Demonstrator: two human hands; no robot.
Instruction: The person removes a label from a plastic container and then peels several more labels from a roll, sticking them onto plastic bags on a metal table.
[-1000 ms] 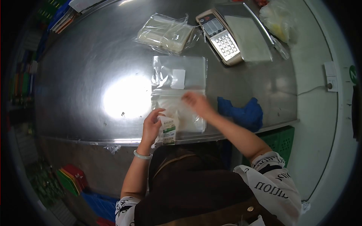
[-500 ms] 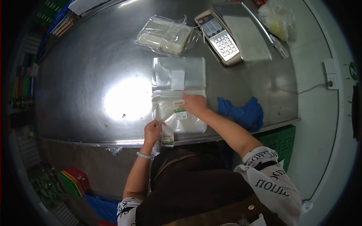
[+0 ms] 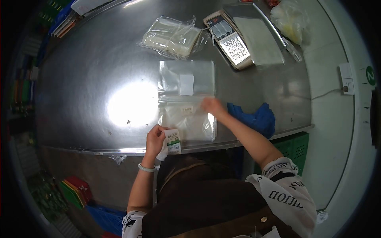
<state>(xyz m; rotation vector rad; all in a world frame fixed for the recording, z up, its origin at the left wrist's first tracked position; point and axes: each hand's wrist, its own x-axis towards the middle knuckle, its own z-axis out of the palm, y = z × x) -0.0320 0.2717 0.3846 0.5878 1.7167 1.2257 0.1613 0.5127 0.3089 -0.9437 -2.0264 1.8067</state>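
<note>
My left hand [image 3: 155, 139] is closed on a strip of printed labels [image 3: 174, 141] by the table's front edge; a white and green label faces up, with pale backing paper below it. My right hand [image 3: 212, 106] is over the right side of the near stack of clear plastic bags [image 3: 198, 125]. Its fingers are blurred, so whether it holds anything cannot be told. A faint beige printed patch [image 3: 187, 110] shows on the near bags. Beyond them lies another clear bag stack [image 3: 168, 75] with a small white paper [image 3: 186, 85] on it.
A blue crumpled cloth-like item [image 3: 256, 121] lies right of the bags. A scale [image 3: 236, 45] with a keypad stands at the back right, beside a wrapped pack of bags [image 3: 170, 37]. A green crate [image 3: 297, 146] stands below the right edge.
My right hand has moved right, away from the printed patch. The green and white label part seen there no longer shows. In my left hand, the label strip now shows more fully.
</note>
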